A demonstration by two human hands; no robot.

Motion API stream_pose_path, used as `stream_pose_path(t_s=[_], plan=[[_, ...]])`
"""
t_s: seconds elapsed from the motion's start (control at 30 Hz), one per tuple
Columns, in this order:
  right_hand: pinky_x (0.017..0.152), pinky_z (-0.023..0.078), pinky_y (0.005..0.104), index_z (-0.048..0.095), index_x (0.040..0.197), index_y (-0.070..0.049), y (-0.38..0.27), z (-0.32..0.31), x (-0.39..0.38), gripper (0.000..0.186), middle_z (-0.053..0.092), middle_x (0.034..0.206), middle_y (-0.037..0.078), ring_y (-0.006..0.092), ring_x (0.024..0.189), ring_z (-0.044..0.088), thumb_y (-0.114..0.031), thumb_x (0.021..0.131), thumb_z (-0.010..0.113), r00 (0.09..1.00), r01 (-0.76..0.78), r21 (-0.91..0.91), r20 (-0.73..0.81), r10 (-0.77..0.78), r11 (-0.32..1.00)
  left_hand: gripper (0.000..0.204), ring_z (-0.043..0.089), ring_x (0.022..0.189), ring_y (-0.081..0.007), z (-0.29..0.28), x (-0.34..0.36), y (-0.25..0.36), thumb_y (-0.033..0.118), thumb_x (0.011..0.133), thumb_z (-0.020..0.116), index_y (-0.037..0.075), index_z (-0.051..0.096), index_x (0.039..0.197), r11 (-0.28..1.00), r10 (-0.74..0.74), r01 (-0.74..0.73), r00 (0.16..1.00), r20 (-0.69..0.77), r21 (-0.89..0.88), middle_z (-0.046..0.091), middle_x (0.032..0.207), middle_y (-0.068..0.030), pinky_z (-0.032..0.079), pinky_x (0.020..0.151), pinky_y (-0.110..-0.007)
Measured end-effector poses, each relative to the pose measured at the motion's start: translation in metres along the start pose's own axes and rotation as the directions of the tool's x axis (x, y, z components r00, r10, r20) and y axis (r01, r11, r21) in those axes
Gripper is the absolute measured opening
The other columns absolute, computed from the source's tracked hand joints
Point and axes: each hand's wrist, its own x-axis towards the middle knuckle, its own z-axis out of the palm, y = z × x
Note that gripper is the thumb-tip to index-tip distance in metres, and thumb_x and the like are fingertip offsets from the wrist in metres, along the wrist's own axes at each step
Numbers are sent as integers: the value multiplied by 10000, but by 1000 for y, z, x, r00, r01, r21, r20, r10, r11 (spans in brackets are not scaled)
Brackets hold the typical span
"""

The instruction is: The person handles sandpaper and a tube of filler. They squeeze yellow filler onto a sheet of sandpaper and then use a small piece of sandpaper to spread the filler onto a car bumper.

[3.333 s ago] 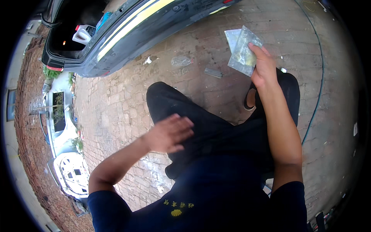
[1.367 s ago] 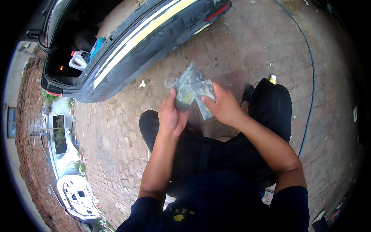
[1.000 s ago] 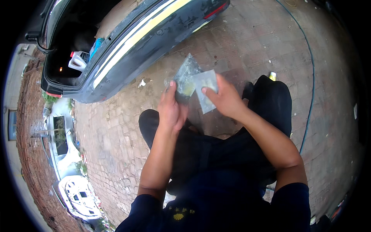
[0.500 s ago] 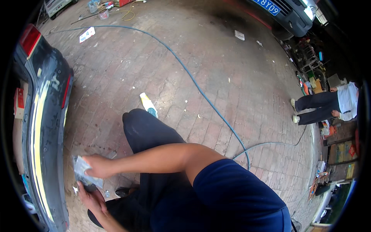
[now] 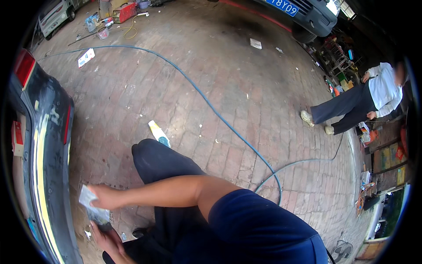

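Observation:
At the lower left, my right hand (image 5: pixel 105 196) closes its fingers on the upper part of a crinkled, pale grey, see-through plastic bag (image 5: pixel 97 214). My left hand (image 5: pixel 105 241) is just below, fingers curled at the bag's lower end. Something dark shows there, its kind unclear. Beside both hands stands a dark car bumper (image 5: pixel 55 145) with sanded patches, a pale yellow strip along it and a red lamp on top. The hands are apart from the bumper.
A white and teal tube-like package (image 5: pixel 159 133) lies past my knee. A blue hose (image 5: pixel 200 92) crosses the brick floor. A person (image 5: pixel 360 99) in a white top stands at the right. A car front (image 5: pixel 307 15) is at the far right, a red box (image 5: pixel 124 13) at the far left.
The bag now hangs longer and more upright between my hands, its upper end raised. The whole view has shifted. The person at the right has come closer.

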Motion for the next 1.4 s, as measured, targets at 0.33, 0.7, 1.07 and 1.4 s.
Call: stream_pose_path(t_s=[0.33, 0.7, 1.07, 1.4], plan=[[891, 539, 434, 625, 1172, 24, 5, 22, -9, 439, 715, 1095, 233, 351, 1028, 702, -185, 820, 783, 981, 4, 67, 191, -17, 998, 510, 506, 1385, -235, -55, 2, -17, 331, 1123, 495, -30, 494, 1484, 987, -90, 96, 994, 54, -128, 535, 1497, -134, 350, 1207, -415], [929, 534, 333, 633, 1251, -24, -40, -24, -15, 394, 709, 1128, 44, 150, 1058, 653, -155, 908, 774, 868, -449, 756, 495, 31, 477, 754, 531, 1359, -317, -47, -2, -26, 459, 957, 709, -101, 506, 1420, 976, 115, -110, 993, -18, 190, 601, 1407, -238, 339, 1238, -493], [951, 499, 341, 567, 1290, 12, -8, -28, -2, 340, 669, 1188, 87, 132, 1080, 596, -268, 1097, 584, 898, -221, 340, -295, 327, 914, 224, 605, 895, -106, 15, -14, -15, 293, 1065, 661, 78, 626, 1118, 945, 306, -247, 898, -317, 215, 665, 1062, -8, 494, 852, -277], [841, 553, 389, 668, 1179, 12, -25, -1, -17, 457, 747, 1057, 187, 254, 953, 724, -362, 941, 782, 935, -268, 45, -230, 271, 962, 394, 661, 1179, -208, 46, -52, -21, 12, 1021, 591, 10, 498, 1404, 974, 178, -191, 978, -106, -125, 623, 1356, -123, 582, 1023, -416]])
